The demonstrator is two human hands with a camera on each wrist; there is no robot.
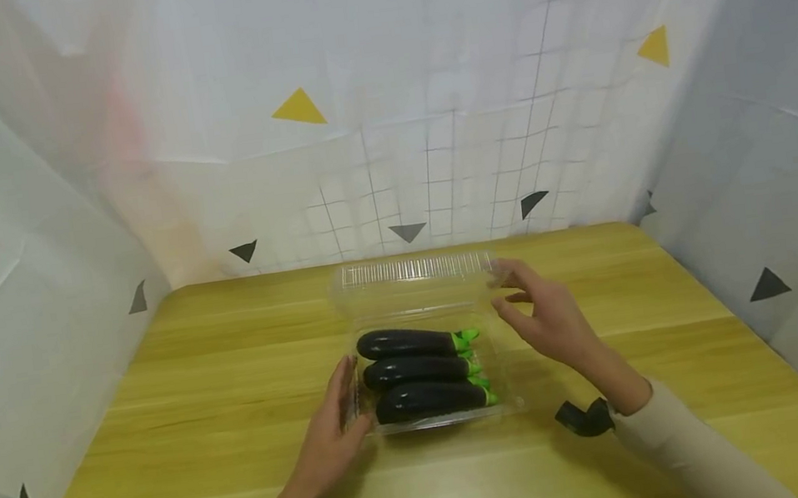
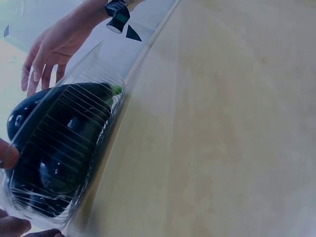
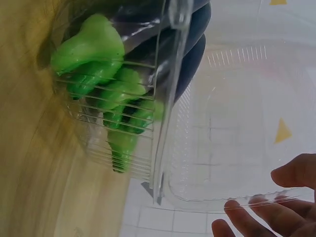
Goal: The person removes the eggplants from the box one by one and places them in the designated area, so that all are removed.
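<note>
A clear plastic clamshell container [image 1: 430,425] stands on the table with its hinged lid [image 1: 415,285] raised at the back. Inside lie three dark eggplants [image 1: 418,370] side by side, their green stem ends [image 3: 94,54] toward the right. My left hand [image 1: 331,422] grips the container's left end, thumb at the front corner and fingers along the side. At the lid's right edge is my right hand [image 1: 548,318], its fingertips touching the rim from behind. The right thumb stands apart from the fingers, on the lid's inner side.
The wood-grain table [image 1: 233,372] meets a pale sheet wall [image 1: 249,201] with triangle marks at the back, and similar sheets enclose both sides. A black wrist device [image 1: 584,418] sits at the right sleeve.
</note>
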